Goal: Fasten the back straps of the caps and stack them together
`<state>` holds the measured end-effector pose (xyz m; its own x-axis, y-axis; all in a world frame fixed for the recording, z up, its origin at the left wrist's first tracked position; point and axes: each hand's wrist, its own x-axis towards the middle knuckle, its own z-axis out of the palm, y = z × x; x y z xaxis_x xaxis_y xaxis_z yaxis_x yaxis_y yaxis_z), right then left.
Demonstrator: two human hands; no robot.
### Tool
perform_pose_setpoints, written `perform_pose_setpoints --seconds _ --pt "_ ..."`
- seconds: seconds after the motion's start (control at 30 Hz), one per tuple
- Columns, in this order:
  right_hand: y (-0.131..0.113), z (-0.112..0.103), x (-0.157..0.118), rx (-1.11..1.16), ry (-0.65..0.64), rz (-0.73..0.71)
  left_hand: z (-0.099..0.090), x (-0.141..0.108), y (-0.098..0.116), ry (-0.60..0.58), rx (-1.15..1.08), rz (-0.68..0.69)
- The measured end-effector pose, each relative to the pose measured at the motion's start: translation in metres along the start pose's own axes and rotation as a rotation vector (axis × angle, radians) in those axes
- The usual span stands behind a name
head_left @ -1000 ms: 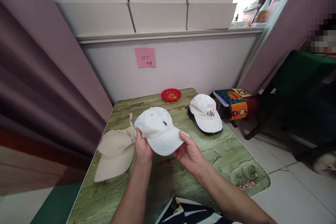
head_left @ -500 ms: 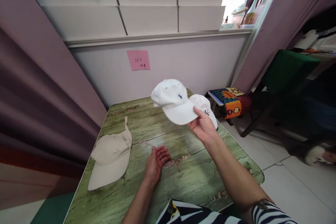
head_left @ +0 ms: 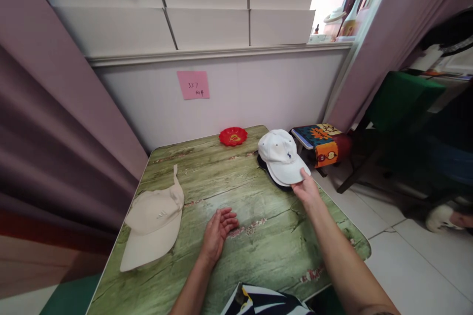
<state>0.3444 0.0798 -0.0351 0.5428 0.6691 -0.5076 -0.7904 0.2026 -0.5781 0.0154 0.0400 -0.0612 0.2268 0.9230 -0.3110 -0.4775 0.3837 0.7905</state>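
Note:
My right hand (head_left: 306,189) pinches the brim of a white baseball cap (head_left: 279,150) with a small dark blue emblem on its front. This cap sits over other caps at the table's right side; a dark brim (head_left: 278,182) shows under it, and the rest of the stack is hidden. Palm turned up and fingers loosely spread, my left hand (head_left: 219,234) rests on the green wood-patterned table (head_left: 254,256) and holds nothing. Left of it lies a beige cap (head_left: 155,219) with three small stripes, its strap pointing to the back.
A red scalloped dish (head_left: 233,136) stands at the table's back edge. On the wall is a pink note (head_left: 193,85) with handwriting. Beyond the right edge are a stool with a colourful cover (head_left: 321,142) and a green chair (head_left: 404,101). Purple curtains flank both sides.
My right hand has carried the white cap right and down onto the other caps, covering the white one marked with a K. The red dish has come into sight. My left hand stays put.

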Motion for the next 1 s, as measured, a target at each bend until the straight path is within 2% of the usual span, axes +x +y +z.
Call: perform_pose_setpoints --seconds 0.1,0.23,0.33,0.5,0.7,1.0 --pt "0.001 -0.005 0.007 0.016 -0.03 -0.003 -0.001 0.0 0.0 -0.009 0.01 -0.001" --pt "-0.01 0.01 0.009 0.099 -0.111 0.003 -0.001 0.0 0.0 -0.013 0.008 -0.001" --pt "-0.011 0.014 0.009 0.127 -0.092 0.013 -0.002 0.0 0.0 -0.016 -0.003 0.001" --pt "0.005 -0.004 0.007 0.062 0.059 -0.001 -0.004 -0.001 -0.001 -0.021 0.007 -0.001" --pt "0.012 -0.022 -0.001 -0.099 0.156 -0.157 -0.004 -0.001 -0.002 -0.03 0.013 0.008" --pt "0.012 -0.045 -0.003 -0.372 0.187 -0.194 -0.004 -0.004 -0.005 -0.038 0.074 0.027"
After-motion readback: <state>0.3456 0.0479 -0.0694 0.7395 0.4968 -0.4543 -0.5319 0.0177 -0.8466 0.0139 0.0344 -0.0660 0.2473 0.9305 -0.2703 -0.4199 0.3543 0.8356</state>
